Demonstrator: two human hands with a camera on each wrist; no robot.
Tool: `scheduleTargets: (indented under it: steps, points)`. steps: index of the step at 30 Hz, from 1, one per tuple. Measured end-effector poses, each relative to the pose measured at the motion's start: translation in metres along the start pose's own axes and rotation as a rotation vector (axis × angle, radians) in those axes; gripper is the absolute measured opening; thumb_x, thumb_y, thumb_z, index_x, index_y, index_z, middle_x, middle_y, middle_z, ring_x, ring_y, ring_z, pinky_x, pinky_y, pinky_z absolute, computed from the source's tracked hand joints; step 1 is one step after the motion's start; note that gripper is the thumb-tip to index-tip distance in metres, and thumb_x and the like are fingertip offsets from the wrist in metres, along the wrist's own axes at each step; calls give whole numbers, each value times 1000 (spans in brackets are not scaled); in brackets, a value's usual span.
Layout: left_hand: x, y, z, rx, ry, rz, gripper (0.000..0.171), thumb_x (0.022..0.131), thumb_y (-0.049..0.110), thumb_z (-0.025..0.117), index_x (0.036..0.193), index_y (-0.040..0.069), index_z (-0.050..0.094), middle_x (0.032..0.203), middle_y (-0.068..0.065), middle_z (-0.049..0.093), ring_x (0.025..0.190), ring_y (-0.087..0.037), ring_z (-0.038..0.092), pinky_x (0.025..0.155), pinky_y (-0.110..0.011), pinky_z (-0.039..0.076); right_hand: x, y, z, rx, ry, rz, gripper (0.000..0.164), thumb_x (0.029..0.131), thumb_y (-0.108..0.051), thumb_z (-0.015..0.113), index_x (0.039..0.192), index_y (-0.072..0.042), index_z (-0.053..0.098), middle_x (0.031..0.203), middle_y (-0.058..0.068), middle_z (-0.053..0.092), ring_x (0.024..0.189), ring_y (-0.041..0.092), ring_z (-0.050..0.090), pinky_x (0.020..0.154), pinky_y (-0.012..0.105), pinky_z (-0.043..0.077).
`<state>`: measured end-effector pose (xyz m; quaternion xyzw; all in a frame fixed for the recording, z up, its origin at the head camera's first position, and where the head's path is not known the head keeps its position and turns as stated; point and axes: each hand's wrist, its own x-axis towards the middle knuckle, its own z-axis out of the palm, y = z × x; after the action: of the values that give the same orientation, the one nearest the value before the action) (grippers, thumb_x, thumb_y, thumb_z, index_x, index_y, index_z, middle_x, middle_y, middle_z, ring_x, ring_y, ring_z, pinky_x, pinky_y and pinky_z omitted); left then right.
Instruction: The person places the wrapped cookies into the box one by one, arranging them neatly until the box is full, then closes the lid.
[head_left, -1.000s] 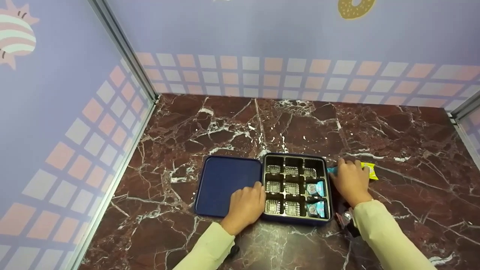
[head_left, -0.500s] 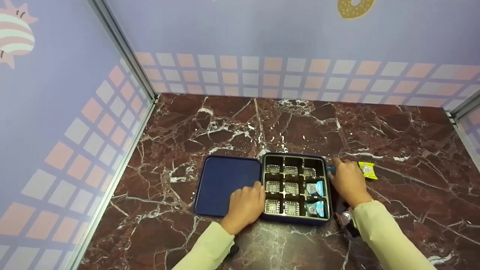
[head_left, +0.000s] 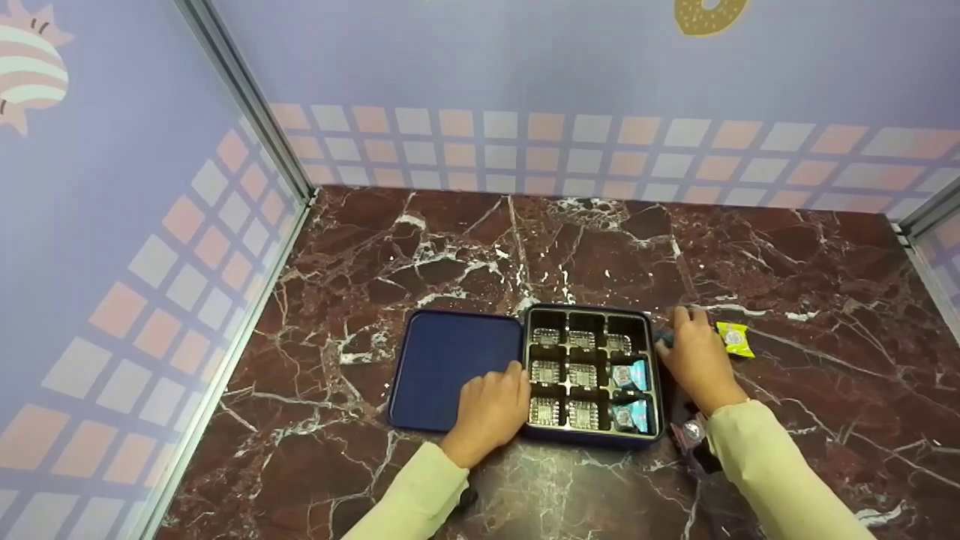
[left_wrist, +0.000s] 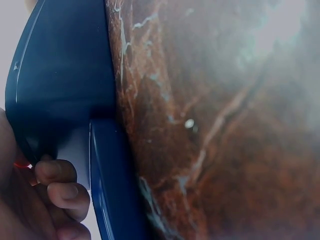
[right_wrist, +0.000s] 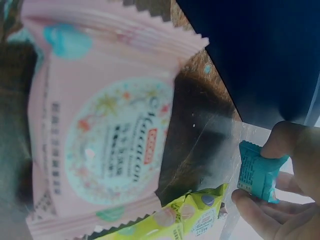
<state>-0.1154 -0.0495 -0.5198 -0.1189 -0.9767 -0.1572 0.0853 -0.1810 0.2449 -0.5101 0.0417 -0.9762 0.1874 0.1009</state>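
In the head view, an open dark blue box (head_left: 592, 439) holds a tray of small compartments. Blue packets (head_left: 630, 375) sit in the right column's middle and front compartments. My left hand (head_left: 491, 412) grips the box's left edge, reaching over the lid (head_left: 442, 360). Its curled fingers (left_wrist: 62, 182) show against the blue wall in the left wrist view. Just right of the box, my right hand (head_left: 701, 367) pinches a teal macaron packet (right_wrist: 259, 172) between thumb and fingers. From the head camera, that packet is mostly hidden by the hand.
A yellow-green packet (head_left: 735, 339) lies beyond my right hand. Near my right wrist is a pink macaron packet (right_wrist: 100, 130), large and close in the right wrist view. Patterned panels (head_left: 585, 142) stand behind and beside the marbled table (head_left: 450, 247).
My right hand's fingers have shifted slightly around the teal packet, and more of the yellow-green packet shows. The left hand and the box stay where they were.
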Motion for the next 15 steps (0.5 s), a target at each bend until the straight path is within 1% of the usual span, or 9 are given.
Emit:
scheduleTargets:
  steps: [2,5,9,13,15]
  points:
    - [0,0,0,-3,-6,-1,29,100,29,41,79,14,53,57,-8,59,44,-26,50,42,-35,34,0,0,0,1,1,-2,35,77,-6,73,96,7,47,104,33,51,74,54,60,67,60,48]
    - [1,0,-1,-5,-15,-2,28,100,30,41,80,14,54,57,-8,60,45,-25,50,42,-35,35,0,0,0,-3,-2,-14,34,75,-4,75,92,6,47,97,30,52,75,53,60,67,60,47]
    - [1,0,0,-6,-17,-3,28,100,30,42,83,13,57,58,-8,61,45,-25,50,43,-35,35,-1,1,0,-8,-5,-36,29,74,-3,75,88,6,51,91,27,55,79,50,60,72,59,48]
    - [1,-1,0,-9,-21,-4,28,100,30,42,84,13,58,59,-8,61,46,-25,52,43,-35,36,-2,2,0,-32,-15,-57,29,73,-5,76,89,8,57,90,28,59,84,49,58,77,58,47]
    - [0,-1,0,-7,-19,-3,29,101,30,41,83,13,57,59,-8,61,46,-25,52,42,-35,35,-2,3,0,-42,-19,-63,28,73,-5,77,87,8,57,88,29,59,84,49,57,77,58,47]
